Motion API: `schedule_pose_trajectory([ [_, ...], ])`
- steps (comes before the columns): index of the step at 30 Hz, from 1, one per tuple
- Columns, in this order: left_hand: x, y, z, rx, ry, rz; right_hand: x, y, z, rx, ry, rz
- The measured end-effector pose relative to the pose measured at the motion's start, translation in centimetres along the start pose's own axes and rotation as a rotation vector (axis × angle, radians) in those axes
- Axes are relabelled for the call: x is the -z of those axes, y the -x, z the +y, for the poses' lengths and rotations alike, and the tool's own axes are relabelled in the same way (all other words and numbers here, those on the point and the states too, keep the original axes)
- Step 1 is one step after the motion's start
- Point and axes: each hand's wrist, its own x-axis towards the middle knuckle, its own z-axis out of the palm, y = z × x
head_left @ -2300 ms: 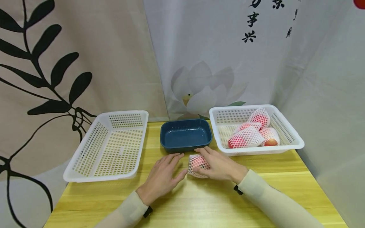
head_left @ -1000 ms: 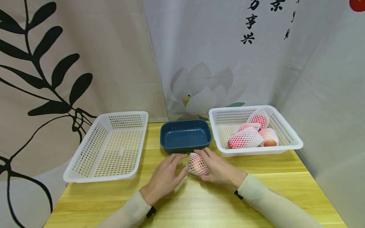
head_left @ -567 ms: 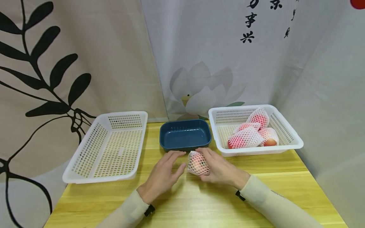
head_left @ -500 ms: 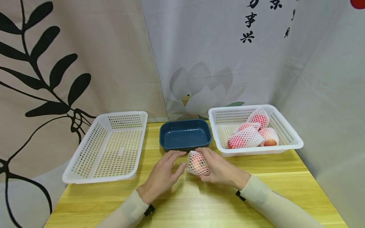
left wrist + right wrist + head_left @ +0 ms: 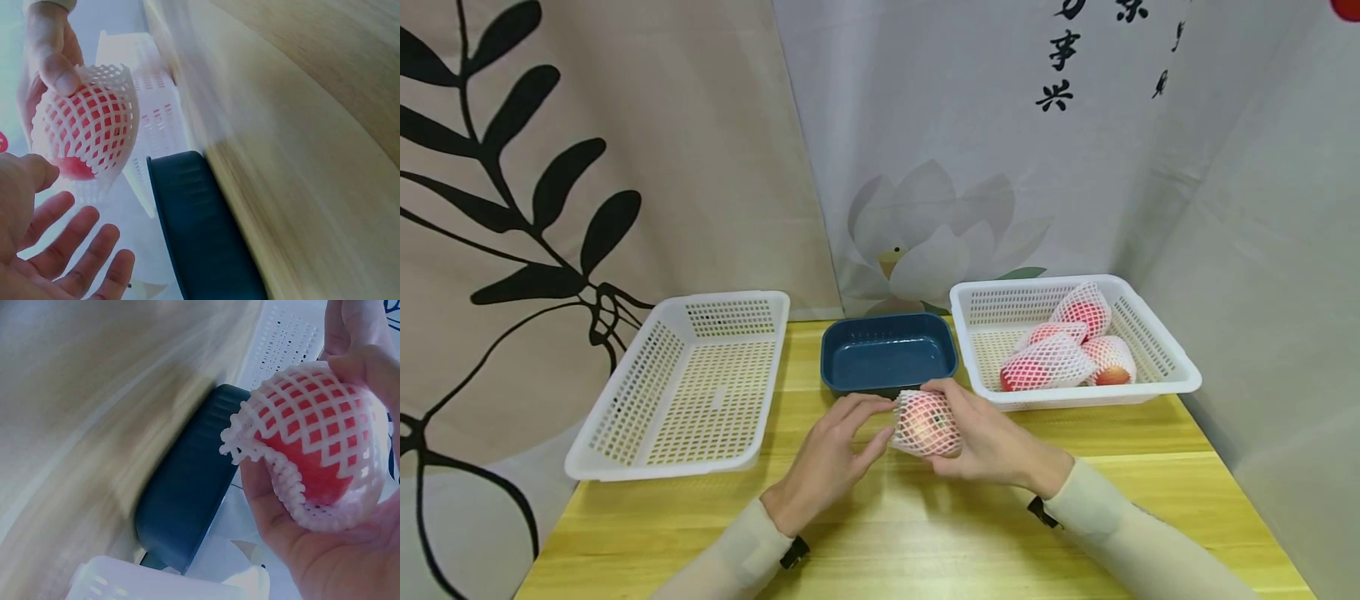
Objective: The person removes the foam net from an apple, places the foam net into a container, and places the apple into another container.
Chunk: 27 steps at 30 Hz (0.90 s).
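My right hand [image 5: 992, 442] grips a red apple in a white foam net [image 5: 927, 423], holding it just above the table in front of the blue dish [image 5: 887, 358]. In the right wrist view the net sleeve [image 5: 312, 406] wraps most of the apple, and red skin [image 5: 312, 475] shows at its loose open end. My left hand [image 5: 827, 467] is close on the left of the apple, its fingers spread and relaxed. The left wrist view has the left thumb [image 5: 40, 172] beside the net's edge; whether it touches I cannot tell.
A white perforated basket [image 5: 760, 421] stands at the left with nothing in it. Another white basket [image 5: 985, 317] at the back right holds several netted apples [image 5: 1048, 364]. Both rest on the wooden table [image 5: 895, 542], with a printed curtain [image 5: 925, 100] behind.
My right hand has gripped the netted apple and lifted it slightly off the table, turning it a little. My left hand has stayed nearly in place beside it.
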Motion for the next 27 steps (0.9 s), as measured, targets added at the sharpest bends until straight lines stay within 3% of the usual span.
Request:
schedule_pose_trajectory([
  [11, 0.06, -0.35, 0.44, -0.054, 0.021, 0.012, 0.73, 0.24, 0.19, 0.061, 0.022, 0.012],
  [23, -0.13, -0.26, 0.80, -0.055, 0.068, -0.007, 0.88, 0.27, 0.48, 0.118, 0.009, 0.015],
  [27, -0.26, -0.27, 0.80, -0.080, 0.080, 0.011, 0.85, 0.24, 0.56, 0.124, -0.001, 0.009],
])
